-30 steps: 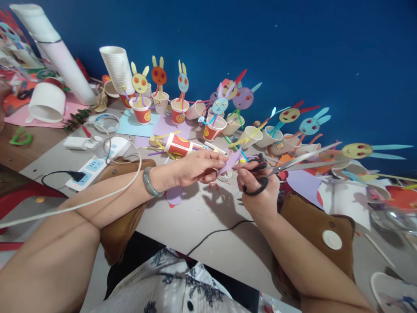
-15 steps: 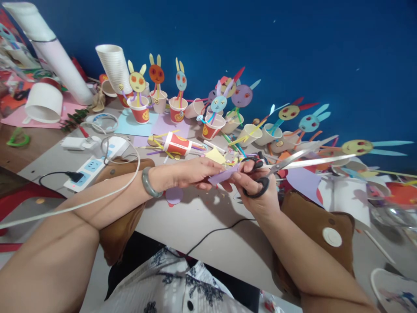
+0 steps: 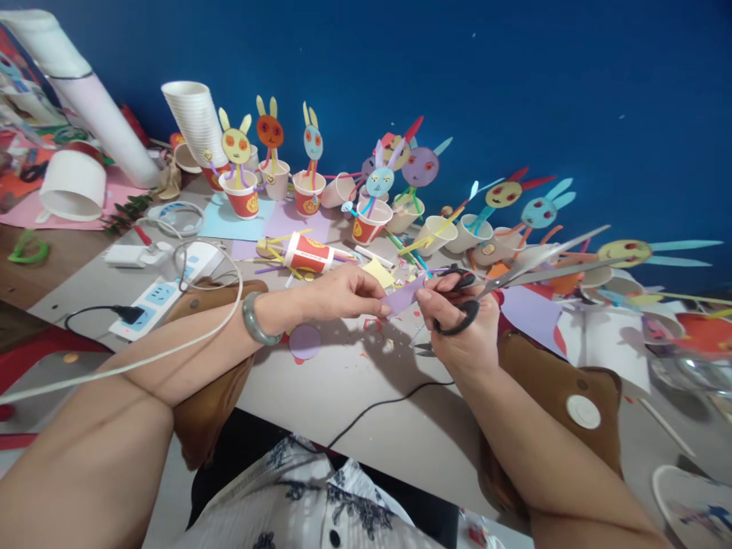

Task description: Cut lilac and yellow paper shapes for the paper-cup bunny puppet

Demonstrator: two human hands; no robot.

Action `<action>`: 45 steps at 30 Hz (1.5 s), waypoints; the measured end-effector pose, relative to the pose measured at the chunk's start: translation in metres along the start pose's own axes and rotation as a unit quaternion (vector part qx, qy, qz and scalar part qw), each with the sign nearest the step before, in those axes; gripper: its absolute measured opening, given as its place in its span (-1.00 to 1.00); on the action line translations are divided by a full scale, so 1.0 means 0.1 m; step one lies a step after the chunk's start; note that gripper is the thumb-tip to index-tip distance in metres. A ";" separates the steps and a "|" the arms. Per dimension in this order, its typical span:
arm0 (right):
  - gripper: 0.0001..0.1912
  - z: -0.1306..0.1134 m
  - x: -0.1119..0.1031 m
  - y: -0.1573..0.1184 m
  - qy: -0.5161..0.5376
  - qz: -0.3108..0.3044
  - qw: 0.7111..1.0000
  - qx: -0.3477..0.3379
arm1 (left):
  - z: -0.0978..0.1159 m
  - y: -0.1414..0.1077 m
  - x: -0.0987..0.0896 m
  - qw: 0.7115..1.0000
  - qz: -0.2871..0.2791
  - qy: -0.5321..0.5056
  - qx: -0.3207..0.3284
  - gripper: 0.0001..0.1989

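Observation:
My left hand (image 3: 340, 294) pinches one end of a small piece of purple paper (image 3: 405, 296) between thumb and fingers. The other end is held at the fingertips of my right hand (image 3: 470, 332). That hand also has a pair of scissors (image 3: 490, 286) hooked on it by the black handles, with the blades parted and pointing off to the right, away from the paper. On the table below my left wrist lies a purple paper circle (image 3: 305, 343). Small paper scraps (image 3: 373, 325) are scattered under my hands.
Paper cups (image 3: 243, 197) with rabbit-faced figures line the blue wall. A fallen red cup (image 3: 309, 252) lies in front. On the left are a power strip (image 3: 149, 306) and a white cable across my forearm. A brown cushion (image 3: 552, 415) sits under my right forearm; a black cord (image 3: 377, 406) crosses the table.
My left fingers have shifted from lying along the purple paper to pinching its end, showing more of it. The scissors' blades have swung slightly in my right hand, which still holds them.

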State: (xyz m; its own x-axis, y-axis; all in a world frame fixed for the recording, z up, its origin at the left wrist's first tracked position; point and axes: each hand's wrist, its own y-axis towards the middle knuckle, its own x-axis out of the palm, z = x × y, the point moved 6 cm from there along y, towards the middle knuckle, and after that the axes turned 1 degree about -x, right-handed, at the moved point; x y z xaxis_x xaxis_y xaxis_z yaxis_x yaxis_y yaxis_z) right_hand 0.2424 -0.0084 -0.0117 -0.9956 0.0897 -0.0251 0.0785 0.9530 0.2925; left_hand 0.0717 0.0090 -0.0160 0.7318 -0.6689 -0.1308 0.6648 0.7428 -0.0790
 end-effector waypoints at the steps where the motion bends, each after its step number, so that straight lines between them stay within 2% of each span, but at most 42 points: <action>1: -0.65 0.00 0.00 0.00 -0.003 0.000 1.000 0.003 | 0.00 -0.01 0.01 1.000 -0.006 -0.005 -0.007 -0.69; 5: -0.62 0.00 0.01 -0.01 -0.001 -0.006 1.000 0.022 | -0.01 -0.01 -0.01 1.000 -0.011 0.007 -0.013 -0.74; 9: -0.61 0.00 0.00 -0.01 0.020 -0.002 0.999 0.036 | 0.00 0.01 -0.03 1.000 0.004 0.018 0.012 -0.75; 14: -0.64 -0.01 0.00 0.04 0.084 0.004 0.996 0.026 | 0.10 0.01 -0.10 0.991 0.095 -0.030 0.092 -0.79; 19: -0.68 -0.01 -0.02 0.04 0.103 0.014 0.995 0.007 | 0.18 -0.08 -0.17 0.960 0.211 0.080 0.168 -0.87; 23: -0.67 -0.07 -0.05 -0.01 0.067 0.031 0.996 -0.048 | 0.26 -0.16 -0.16 0.925 0.248 0.129 0.258 -0.93; 26: -0.69 -0.13 -0.06 -0.04 0.040 0.038 0.995 -0.085 | 0.28 -0.16 -0.15 0.922 0.245 0.126 0.271 -0.91; 30: -0.71 -0.15 -0.07 -0.04 0.022 0.027 0.995 -0.090 | 0.20 -0.09 -0.14 0.954 0.208 0.090 0.196 -0.85; 35: -0.67 -0.09 -0.05 -0.01 0.019 0.011 0.999 -0.028 | 0.08 -0.01 -0.11 0.979 0.143 0.107 0.097 -0.74; 39: -0.66 -0.04 0.05 -0.02 0.005 -0.037 0.999 0.022 | 0.12 0.00 -0.07 0.980 0.107 0.134 0.106 -0.58; 42: -0.65 -0.02 0.14 -0.05 -0.002 -0.079 0.996 0.031 | 0.14 0.00 -0.04 0.984 0.091 0.096 0.116 -0.71; 45: -0.64 0.00 0.16 -0.07 -0.018 -0.094 0.995 0.034 | 0.10 0.00 -0.03 0.989 0.092 0.065 0.091 -0.78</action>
State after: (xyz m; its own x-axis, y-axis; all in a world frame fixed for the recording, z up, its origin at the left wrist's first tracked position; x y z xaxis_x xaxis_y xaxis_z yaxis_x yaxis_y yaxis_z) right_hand 0.2257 -0.0133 -0.0137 -0.9907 -0.0824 -0.1080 -0.1041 0.9711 0.2148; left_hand 0.0707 0.0106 -0.0056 0.8248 -0.5052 -0.2540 0.5477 0.8255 0.1363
